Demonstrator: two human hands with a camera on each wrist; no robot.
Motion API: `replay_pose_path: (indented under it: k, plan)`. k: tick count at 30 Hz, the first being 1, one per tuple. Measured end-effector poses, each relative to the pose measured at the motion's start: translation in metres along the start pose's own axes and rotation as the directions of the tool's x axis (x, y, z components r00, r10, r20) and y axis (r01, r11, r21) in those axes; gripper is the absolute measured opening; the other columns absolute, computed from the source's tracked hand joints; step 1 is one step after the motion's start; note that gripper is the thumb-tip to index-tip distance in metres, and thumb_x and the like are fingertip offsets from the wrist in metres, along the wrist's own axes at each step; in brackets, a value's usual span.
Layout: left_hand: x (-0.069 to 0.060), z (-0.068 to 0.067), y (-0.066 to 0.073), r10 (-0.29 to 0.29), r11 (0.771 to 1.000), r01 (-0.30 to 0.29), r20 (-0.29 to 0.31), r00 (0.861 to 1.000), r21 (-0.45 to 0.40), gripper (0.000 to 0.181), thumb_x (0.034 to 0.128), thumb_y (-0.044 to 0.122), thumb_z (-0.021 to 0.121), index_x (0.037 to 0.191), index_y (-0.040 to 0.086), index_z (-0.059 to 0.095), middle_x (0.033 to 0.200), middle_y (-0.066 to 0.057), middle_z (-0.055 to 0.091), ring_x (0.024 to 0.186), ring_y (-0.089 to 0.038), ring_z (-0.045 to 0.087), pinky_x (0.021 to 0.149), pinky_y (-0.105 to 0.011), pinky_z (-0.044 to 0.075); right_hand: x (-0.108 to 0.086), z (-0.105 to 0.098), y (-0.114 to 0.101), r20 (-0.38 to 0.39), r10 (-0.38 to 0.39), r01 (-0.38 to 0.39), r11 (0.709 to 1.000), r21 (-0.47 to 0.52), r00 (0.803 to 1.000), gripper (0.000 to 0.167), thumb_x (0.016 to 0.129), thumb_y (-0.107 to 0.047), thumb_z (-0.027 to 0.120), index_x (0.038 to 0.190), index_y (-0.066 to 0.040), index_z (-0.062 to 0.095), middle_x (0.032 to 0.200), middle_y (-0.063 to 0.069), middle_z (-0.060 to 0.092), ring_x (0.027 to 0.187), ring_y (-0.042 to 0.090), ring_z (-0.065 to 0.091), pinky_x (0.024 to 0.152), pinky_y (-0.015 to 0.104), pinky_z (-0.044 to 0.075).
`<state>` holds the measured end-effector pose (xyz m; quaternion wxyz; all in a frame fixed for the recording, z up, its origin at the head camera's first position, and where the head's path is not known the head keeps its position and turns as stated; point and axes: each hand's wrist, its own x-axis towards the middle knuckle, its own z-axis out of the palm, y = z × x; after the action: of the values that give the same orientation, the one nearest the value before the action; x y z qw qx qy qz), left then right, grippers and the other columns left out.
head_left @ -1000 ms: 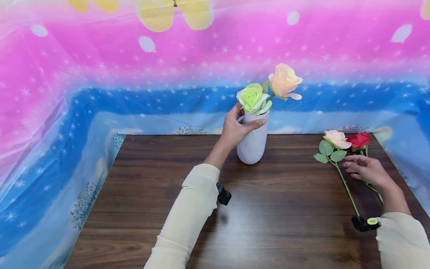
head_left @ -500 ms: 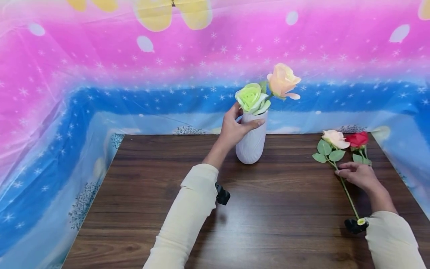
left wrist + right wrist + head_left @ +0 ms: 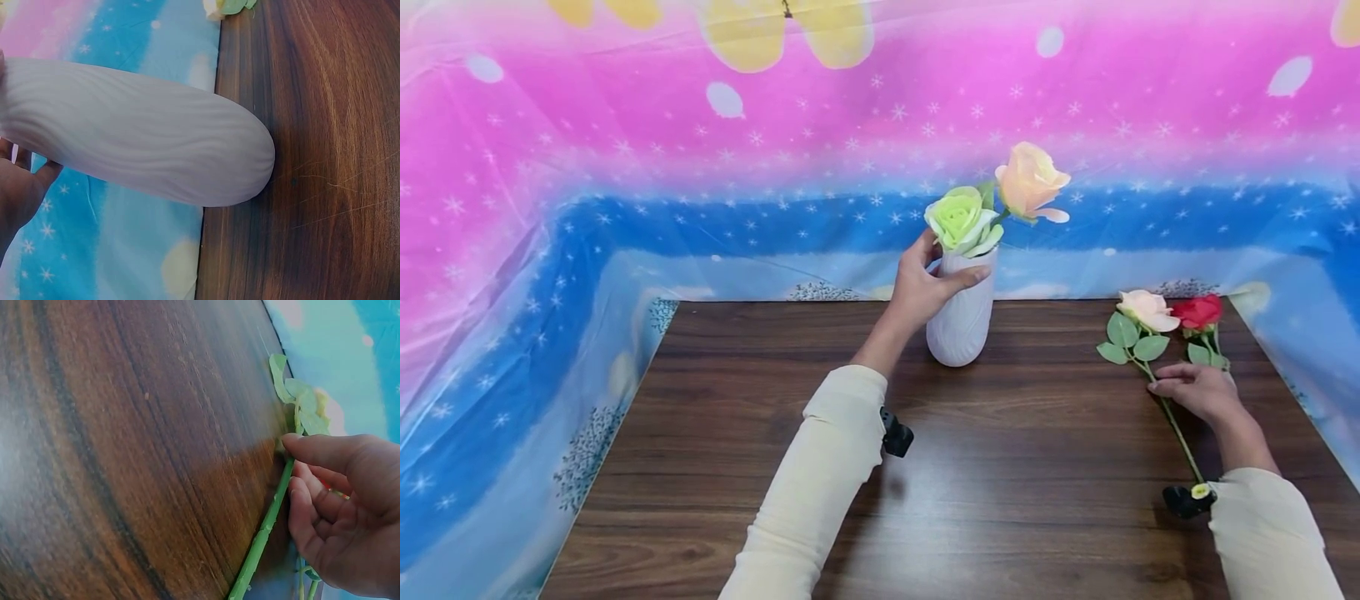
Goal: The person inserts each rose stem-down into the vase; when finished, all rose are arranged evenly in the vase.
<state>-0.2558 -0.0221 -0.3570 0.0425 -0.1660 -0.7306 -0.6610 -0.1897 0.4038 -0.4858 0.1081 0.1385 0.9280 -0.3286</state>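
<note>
1 pale rose (image 3: 1147,311), pinched in R hand (image 3: 1204,392); L hand (image 3: 922,287) round vase (image 3: 958,329).
Points bloom-first, away; red rose (image 3: 1199,312) part-hidden, prob. by R hand.

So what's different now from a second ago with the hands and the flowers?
The right hand moved left and a little toward the person, and its thumb and fingers now pinch the stem of the pale pink rose. The left hand still holds the white vase, with the green rose and peach rose in it. The red rose stayed put.
</note>
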Motion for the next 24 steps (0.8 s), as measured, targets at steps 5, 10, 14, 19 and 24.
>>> replay_pose_path:
  k: [5, 10, 14, 19, 24]
  plan:
    - [0.0, 0.0, 0.001, 0.008, 1.0, -0.008, 0.001, 1.0, 0.005, 0.067, 0.0843, 0.018, 0.084, 0.143, 0.015, 0.052, 0.136, -0.01, 0.063, 0.126, -0.025, 0.062, 0.109, -0.046, 0.052, -0.001, 0.002, -0.004, -0.018, -0.029, 0.028, 0.997, -0.073, 0.999, 0.052, 0.097, -0.032, 0.065, 0.129, 0.007, 0.06, 0.135, 0.037, 0.056, 0.115, 0.052, 0.055, 0.087, 0.056, 0.048]
    - [-0.001, 0.0, 0.0, 0.012, 1.0, -0.012, 0.004, 1.0, 0.012, 0.067, 0.085, 0.018, 0.083, 0.144, 0.015, 0.052, 0.136, -0.01, 0.062, 0.126, -0.025, 0.062, 0.109, -0.046, 0.052, -0.001, 0.006, -0.012, -0.043, -0.016, 0.012, 0.995, -0.095, 0.999, 0.047, 0.095, -0.029, 0.068, 0.122, 0.008, 0.063, 0.13, 0.038, 0.059, 0.109, 0.051, 0.059, 0.082, 0.054, 0.049]
    - [-0.001, -0.001, -0.001, 0.014, 1.0, -0.014, 0.007, 1.0, 0.017, 0.067, 0.0851, 0.018, 0.083, 0.144, 0.016, 0.051, 0.137, -0.01, 0.062, 0.127, -0.025, 0.061, 0.108, -0.047, 0.052, 0.0, 0.008, -0.013, -0.034, 0.006, -0.009, 0.996, -0.089, 0.999, 0.044, 0.096, -0.028, 0.068, 0.12, 0.008, 0.063, 0.124, 0.036, 0.062, 0.099, 0.045, 0.061, 0.076, 0.046, 0.049]
    - [0.0, 0.0, -0.002, 0.013, 1.0, -0.014, 0.019, 1.0, 0.013, 0.07, 0.0844, 0.019, 0.084, 0.146, 0.017, 0.051, 0.139, -0.008, 0.061, 0.129, -0.025, 0.06, 0.108, -0.047, 0.052, 0.001, 0.007, -0.011, 0.012, 0.023, -0.023, 0.999, -0.036, 1.0, 0.043, 0.096, -0.028, 0.069, 0.118, 0.008, 0.061, 0.099, 0.023, 0.07, 0.081, 0.024, 0.059, 0.066, 0.029, 0.046]
    - [0.001, 0.0, -0.002, 0.012, 1.0, -0.012, 0.013, 1.0, 0.01, 0.068, 0.0848, 0.018, 0.084, 0.145, 0.017, 0.051, 0.138, -0.009, 0.061, 0.128, -0.025, 0.061, 0.106, -0.047, 0.054, 0.003, 0.004, -0.01, 0.059, 0.024, -0.025, 0.999, 0.028, 0.998, 0.044, 0.097, -0.025, 0.068, 0.121, 0.01, 0.058, 0.087, 0.005, 0.067, 0.075, 0.014, 0.056, 0.063, 0.027, 0.05]
